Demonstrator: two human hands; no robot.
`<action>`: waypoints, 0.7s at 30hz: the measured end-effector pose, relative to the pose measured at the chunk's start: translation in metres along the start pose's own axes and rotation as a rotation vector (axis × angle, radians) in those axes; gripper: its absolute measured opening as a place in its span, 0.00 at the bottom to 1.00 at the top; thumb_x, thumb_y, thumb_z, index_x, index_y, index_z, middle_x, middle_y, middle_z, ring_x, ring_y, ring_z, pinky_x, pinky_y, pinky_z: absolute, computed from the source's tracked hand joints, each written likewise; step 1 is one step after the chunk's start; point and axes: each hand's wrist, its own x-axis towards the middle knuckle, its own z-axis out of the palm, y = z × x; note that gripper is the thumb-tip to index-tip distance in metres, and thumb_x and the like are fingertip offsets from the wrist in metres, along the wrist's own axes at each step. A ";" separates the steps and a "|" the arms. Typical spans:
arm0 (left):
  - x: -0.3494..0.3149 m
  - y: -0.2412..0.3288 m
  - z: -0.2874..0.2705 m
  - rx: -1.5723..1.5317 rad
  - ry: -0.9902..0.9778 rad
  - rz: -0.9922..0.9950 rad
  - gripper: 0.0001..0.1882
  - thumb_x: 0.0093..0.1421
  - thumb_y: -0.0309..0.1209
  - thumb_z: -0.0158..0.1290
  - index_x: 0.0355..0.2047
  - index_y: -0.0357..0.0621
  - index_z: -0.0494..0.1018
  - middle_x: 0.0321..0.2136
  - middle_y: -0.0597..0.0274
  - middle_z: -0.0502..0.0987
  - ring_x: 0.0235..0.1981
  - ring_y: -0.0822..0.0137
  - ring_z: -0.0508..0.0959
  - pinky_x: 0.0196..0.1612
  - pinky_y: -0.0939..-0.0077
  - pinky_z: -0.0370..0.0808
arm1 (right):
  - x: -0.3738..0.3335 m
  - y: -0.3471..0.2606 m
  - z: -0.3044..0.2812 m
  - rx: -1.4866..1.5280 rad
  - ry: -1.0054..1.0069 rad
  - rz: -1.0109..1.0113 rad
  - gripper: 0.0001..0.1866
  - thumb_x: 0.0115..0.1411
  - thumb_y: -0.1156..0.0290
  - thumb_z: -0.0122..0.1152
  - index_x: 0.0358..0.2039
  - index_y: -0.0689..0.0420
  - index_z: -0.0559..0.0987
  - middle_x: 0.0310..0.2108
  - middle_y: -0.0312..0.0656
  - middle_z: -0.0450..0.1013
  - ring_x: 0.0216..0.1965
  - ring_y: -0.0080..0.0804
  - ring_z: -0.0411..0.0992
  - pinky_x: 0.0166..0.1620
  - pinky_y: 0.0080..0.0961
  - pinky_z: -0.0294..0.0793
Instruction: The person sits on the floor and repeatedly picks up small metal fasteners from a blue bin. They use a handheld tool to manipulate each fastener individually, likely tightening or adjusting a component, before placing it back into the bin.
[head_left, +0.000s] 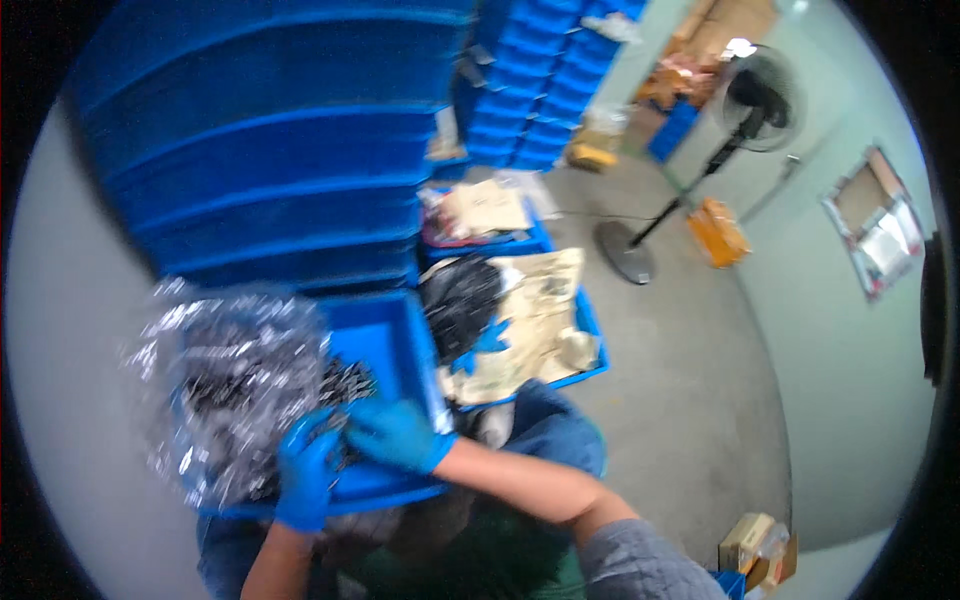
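My left hand [305, 470] and my right hand [393, 434], both in blue gloves, meet over the near part of a blue plastic tray [402, 330]. Their fingers are curled in close together, and whatever they pinch is too small and blurred to name. Just beyond them lies a heap of small black parts [347, 382] in the tray. A clear plastic bag [255, 330] with more dark parts inside covers the tray's left side, beside my left hand.
Large blue bins [270, 150] are stacked behind the tray. To its right, another tray holds brown paper [535, 320], a black plastic bag [462, 305] and a blue glove [483, 345]. A standing fan [627, 252], an orange box [718, 232] and cartons [748, 540] stand on the floor.
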 end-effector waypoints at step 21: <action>0.005 -0.039 -0.012 -0.420 0.075 -0.212 0.08 0.51 0.26 0.48 0.32 0.40 0.72 0.18 0.70 0.69 0.16 0.83 0.64 0.18 0.91 0.59 | 0.010 -0.004 0.000 0.996 -0.116 0.704 0.17 0.48 0.72 0.57 0.40 0.58 0.70 0.24 0.35 0.70 0.22 0.16 0.67 0.22 0.10 0.64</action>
